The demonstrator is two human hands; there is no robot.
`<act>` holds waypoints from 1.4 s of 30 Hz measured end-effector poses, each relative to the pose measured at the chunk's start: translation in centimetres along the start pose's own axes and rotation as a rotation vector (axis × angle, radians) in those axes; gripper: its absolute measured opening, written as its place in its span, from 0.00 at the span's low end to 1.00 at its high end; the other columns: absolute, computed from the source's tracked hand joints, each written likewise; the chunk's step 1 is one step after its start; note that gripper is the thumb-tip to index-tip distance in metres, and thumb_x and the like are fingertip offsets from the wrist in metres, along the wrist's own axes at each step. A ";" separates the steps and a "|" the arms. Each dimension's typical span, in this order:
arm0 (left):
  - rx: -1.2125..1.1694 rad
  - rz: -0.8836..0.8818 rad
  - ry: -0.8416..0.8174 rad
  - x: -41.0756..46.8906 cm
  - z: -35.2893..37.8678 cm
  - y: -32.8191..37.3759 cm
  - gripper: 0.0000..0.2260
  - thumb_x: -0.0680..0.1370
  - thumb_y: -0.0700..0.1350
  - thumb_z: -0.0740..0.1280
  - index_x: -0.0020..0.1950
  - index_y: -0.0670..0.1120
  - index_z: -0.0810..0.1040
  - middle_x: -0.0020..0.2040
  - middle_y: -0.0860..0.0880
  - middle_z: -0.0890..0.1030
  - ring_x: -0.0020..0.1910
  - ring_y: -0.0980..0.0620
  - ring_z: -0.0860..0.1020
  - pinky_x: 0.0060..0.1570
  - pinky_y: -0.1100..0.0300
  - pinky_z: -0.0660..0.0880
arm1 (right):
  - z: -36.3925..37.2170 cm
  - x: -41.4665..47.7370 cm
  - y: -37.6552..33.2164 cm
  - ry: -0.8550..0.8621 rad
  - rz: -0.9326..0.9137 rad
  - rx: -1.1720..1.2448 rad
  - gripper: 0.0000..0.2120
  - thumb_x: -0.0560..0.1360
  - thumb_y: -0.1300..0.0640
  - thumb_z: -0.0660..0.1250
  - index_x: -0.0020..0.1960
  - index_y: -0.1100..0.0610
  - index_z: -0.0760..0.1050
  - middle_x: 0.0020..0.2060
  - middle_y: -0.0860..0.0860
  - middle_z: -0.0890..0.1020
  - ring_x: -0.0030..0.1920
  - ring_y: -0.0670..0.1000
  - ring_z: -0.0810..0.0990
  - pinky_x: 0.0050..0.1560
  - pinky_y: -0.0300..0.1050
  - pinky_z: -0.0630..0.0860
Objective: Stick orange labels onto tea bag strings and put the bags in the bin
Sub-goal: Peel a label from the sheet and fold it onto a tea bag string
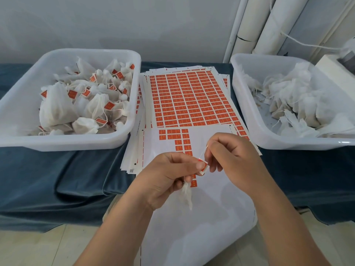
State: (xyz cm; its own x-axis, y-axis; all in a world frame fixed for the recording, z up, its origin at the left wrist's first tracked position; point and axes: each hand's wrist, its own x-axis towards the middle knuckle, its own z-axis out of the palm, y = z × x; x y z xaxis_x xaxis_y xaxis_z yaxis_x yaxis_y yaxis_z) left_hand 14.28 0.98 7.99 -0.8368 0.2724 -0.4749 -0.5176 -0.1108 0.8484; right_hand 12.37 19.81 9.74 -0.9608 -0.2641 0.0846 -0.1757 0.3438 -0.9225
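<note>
My left hand (169, 175) pinches a small orange label (203, 166) between thumb and forefinger, and a white tea bag (186, 194) hangs below its curled fingers. My right hand (232, 162) pinches the bag's thin white string (206, 148) just above the label. Both hands hover over the sheet of orange labels (192, 100), whose lower part is mostly peeled bare. The left bin (63, 141) holds several tea bags with orange labels (80, 104). The right bin (255, 120) holds several unlabelled tea bags (294, 100).
The bins and a stack of label sheets (132, 152) lie on a dark blue cloth (76, 179) over a table. The top sheet droops over the front edge toward a light floor (38, 248). White pipes (255, 25) stand at the back right by a white box (336, 70).
</note>
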 end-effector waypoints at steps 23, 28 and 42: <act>-0.036 0.183 0.140 -0.7 0.1 -0.5 0.15 0.72 0.58 0.75 0.54 0.54 0.90 0.52 0.49 0.89 0.48 0.53 0.88 0.45 0.64 0.80 | 4.7 -1.9 1.3 0.283 0.128 0.190 0.09 0.75 0.32 0.64 0.51 0.29 0.80 0.44 0.33 0.86 0.51 0.36 0.84 0.44 0.23 0.75; 0.047 0.308 0.290 -0.4 0.6 -0.9 0.04 0.79 0.49 0.75 0.48 0.54 0.90 0.45 0.51 0.89 0.41 0.55 0.88 0.39 0.69 0.79 | 5.1 -2.2 1.4 0.267 0.090 0.126 0.08 0.80 0.39 0.62 0.52 0.32 0.80 0.44 0.32 0.85 0.51 0.36 0.84 0.44 0.23 0.75; 0.321 0.488 0.494 0.1 1.6 -2.4 0.05 0.83 0.47 0.71 0.49 0.55 0.84 0.42 0.59 0.87 0.42 0.58 0.87 0.41 0.68 0.81 | 6.1 -2.0 2.4 0.318 0.019 -0.046 0.13 0.81 0.40 0.61 0.51 0.44 0.82 0.43 0.35 0.85 0.50 0.36 0.84 0.45 0.25 0.77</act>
State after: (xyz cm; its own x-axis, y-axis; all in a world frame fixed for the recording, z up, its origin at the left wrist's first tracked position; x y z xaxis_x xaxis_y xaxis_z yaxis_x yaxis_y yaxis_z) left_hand 15.72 2.78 6.22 -0.9789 -0.2040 -0.0142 -0.0548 0.1945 0.9794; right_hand 15.19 15.62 5.05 -0.9816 0.0348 0.1876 -0.1596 0.3886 -0.9075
